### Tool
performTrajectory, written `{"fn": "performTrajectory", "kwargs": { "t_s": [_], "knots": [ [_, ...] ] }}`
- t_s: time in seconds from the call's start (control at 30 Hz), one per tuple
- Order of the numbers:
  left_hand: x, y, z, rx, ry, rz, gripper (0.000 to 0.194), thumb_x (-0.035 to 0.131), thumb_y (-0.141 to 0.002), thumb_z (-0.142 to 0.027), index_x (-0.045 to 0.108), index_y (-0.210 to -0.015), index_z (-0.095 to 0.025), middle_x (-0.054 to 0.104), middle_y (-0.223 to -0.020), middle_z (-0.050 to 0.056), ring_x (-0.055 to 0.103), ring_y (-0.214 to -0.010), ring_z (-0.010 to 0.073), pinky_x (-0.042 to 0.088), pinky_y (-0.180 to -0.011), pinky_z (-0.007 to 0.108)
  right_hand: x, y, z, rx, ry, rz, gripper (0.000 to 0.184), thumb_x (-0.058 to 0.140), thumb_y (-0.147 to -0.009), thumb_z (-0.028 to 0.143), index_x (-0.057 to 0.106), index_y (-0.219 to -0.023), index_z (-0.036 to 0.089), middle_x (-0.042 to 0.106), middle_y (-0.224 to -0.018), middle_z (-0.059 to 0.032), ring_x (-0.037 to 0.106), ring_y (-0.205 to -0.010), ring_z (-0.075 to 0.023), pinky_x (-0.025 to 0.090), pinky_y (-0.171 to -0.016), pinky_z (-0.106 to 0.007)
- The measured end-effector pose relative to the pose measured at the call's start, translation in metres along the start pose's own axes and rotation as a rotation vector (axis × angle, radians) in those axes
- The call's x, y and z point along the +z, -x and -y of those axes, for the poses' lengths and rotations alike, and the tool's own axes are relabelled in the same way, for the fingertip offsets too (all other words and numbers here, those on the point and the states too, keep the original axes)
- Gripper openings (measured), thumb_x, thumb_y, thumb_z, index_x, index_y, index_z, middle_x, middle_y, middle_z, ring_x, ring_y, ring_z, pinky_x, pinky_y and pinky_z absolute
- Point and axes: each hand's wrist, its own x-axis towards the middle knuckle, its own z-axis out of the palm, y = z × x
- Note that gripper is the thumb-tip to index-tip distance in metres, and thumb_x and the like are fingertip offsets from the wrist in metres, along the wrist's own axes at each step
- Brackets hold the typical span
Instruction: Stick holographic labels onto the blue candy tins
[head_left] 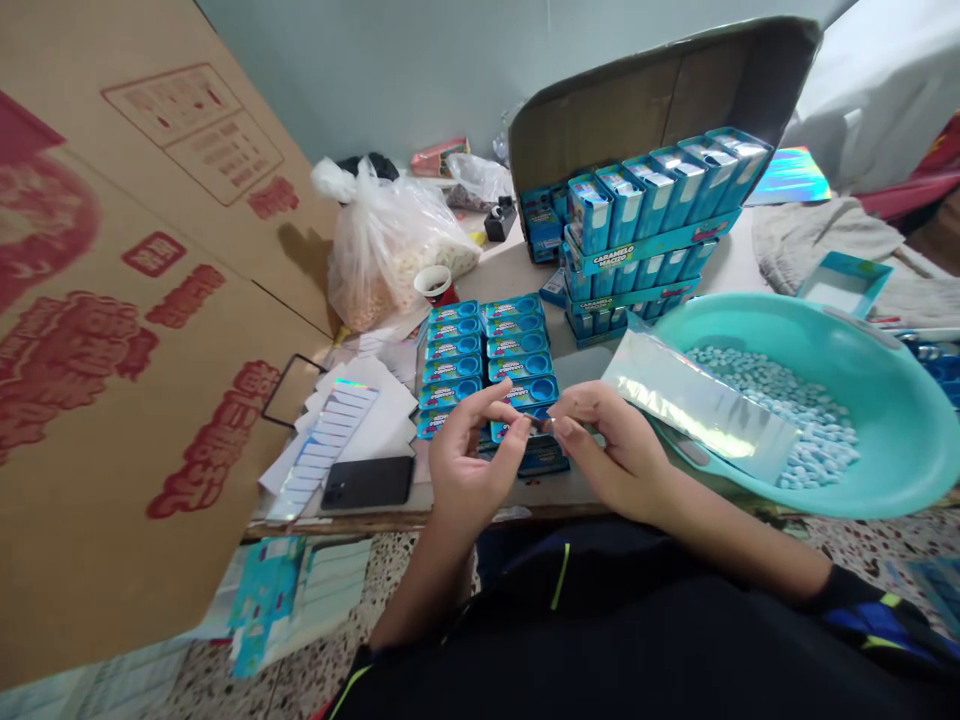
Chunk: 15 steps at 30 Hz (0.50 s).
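Note:
My left hand (474, 455) and my right hand (611, 445) meet above the front of two rows of blue candy boxes (517, 343). Thumb and fingers of both are pinched, with a tiny, partly shiny piece between the fingertips, too small to name. Each box top carries "Caramelo Macizo" lettering and a round blue spot. To the right of my right hand, a shiny silver-white sheet (697, 405) leans into a turquoise basin (900, 400) that holds many small pale blue candies (814, 430).
A large cardboard box (150, 300) stands at the left. Nearby lie a black phone (369, 482) and a strip of stickers (330, 435). Behind are a paper cup (435, 285), a clear bag (397, 240) and stacked display trays (645, 250) before an open carton (667, 95).

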Motion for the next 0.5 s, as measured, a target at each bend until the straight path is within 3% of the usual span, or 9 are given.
{"fn": "performTrajectory", "kwargs": {
  "t_s": [0.1,0.2,0.27,0.33,0.43,0.5],
  "knots": [
    [-0.004,0.0,0.002,0.051,-0.032,0.046,0.022,0.059,-0.097,-0.035,0.074,-0.109,-0.024,0.072,-0.088,0.002,0.068,-0.088,0.017,0.055,-0.098,0.038,0.0,0.004,-0.004,0.065,-0.008,0.006,0.01,0.05,-0.104,0.015,0.055,-0.106,0.023,0.061,-0.091,0.0001,0.058,-0.073,-0.0133,0.046,-0.068,-0.027],
    [-0.008,-0.001,0.002,0.13,-0.01,0.146,0.039,0.043,-0.103,-0.042,0.075,-0.088,-0.024,0.072,-0.087,0.004,0.067,-0.09,0.0189,0.049,-0.111,0.046,0.0,0.007,-0.007,0.112,-0.016,0.004,0.01,0.05,-0.105,0.017,0.055,-0.109,0.024,0.059,-0.09,0.0005,0.055,-0.068,-0.0119,0.044,-0.065,-0.026],
    [-0.008,-0.002,0.002,0.155,-0.015,0.17,0.043,0.043,-0.103,-0.047,0.072,-0.08,-0.024,0.072,-0.086,0.004,0.067,-0.087,0.0187,0.047,-0.113,0.049,0.001,0.009,-0.009,0.135,-0.027,0.003,0.009,0.05,-0.106,0.018,0.055,-0.11,0.024,0.058,-0.089,0.0004,0.054,-0.067,-0.0118,0.043,-0.064,-0.026],
    [-0.006,-0.001,0.003,0.149,-0.065,0.148,0.035,0.055,-0.099,-0.047,0.067,-0.076,-0.023,0.071,-0.085,0.003,0.068,-0.084,0.0174,0.047,-0.113,0.048,0.001,0.01,-0.01,0.154,-0.043,0.009,0.008,0.049,-0.106,0.02,0.054,-0.11,0.025,0.058,-0.088,0.0006,0.054,-0.067,-0.012,0.042,-0.063,-0.026],
    [0.001,0.002,0.005,0.082,-0.114,0.04,0.017,0.069,-0.091,-0.038,0.064,-0.09,-0.022,0.071,-0.083,0.0,0.069,-0.08,0.0148,0.051,-0.108,0.045,0.002,0.012,-0.012,0.178,-0.058,0.01,0.006,0.049,-0.107,0.022,0.054,-0.11,0.025,0.056,-0.083,0.0018,0.053,-0.066,-0.0127,0.041,-0.062,-0.026],
    [0.004,0.003,0.005,0.027,-0.093,-0.009,0.023,0.07,-0.089,-0.035,0.061,-0.106,-0.022,0.071,-0.084,-0.001,0.07,-0.078,0.0145,0.056,-0.099,0.04,0.001,0.013,-0.012,0.202,-0.057,0.006,0.006,0.049,-0.107,0.023,0.053,-0.112,0.025,0.054,-0.079,0.0029,0.052,-0.066,-0.0133,0.04,-0.062,-0.026]
  ]
}}
